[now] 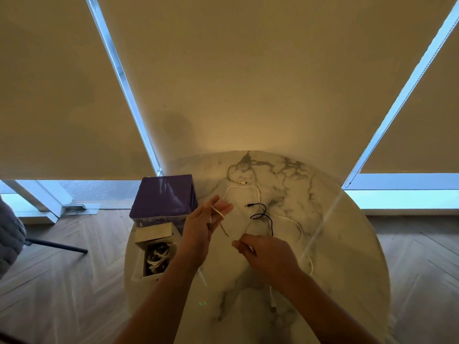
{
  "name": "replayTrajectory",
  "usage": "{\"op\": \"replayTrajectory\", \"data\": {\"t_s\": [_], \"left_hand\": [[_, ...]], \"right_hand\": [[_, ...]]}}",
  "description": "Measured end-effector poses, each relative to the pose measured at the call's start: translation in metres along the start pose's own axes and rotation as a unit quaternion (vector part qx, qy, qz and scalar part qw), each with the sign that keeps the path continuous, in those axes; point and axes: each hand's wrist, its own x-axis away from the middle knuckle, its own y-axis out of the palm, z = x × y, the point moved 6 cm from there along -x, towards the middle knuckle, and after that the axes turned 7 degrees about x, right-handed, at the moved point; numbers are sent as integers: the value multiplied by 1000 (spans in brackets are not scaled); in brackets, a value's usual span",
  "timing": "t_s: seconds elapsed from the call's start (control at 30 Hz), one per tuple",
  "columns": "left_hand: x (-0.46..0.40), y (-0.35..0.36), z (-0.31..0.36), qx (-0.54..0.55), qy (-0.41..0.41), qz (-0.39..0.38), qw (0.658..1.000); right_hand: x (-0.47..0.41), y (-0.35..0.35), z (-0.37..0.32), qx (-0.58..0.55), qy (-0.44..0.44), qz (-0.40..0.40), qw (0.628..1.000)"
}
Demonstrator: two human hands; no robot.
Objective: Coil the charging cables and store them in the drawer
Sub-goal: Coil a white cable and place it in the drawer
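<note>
The left hand point(206, 224) is raised above the table point(347, 244), fingers nearly straight, with a white cable point(218, 211) wrapped across them. The right hand point(265, 256) pinches the same cable lower. More cables point(260, 212) lie loose on the table. The drawer point(156, 254) stands open at left, below the purple box point(161, 197), with coiled cables inside.

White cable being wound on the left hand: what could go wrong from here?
1. The white cable crosses the loose black cable on the marble table; further winding onto the left hand may drag the black one along or tangle them.
2. The right hand only pinches the strand, so it may slip and the wraps loosen.
3. The open drawer already holds cables; another coil may snag there.
</note>
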Motion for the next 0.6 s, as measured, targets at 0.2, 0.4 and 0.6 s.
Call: {"op": "replayTrajectory", "data": {"t_s": [0.2,0.4,0.6], "left_hand": [[2,5,-1,-378,86,-45,921],[6,13,-12,-465,24,-119,877],[13,17,-14,-467,-29,-170,867]], "right_hand": [[-13,-23,12,49,19,9,999],[-21,-41,17,59,-30,12,998],[-25,-52,25,3,-14,40,999]]}}
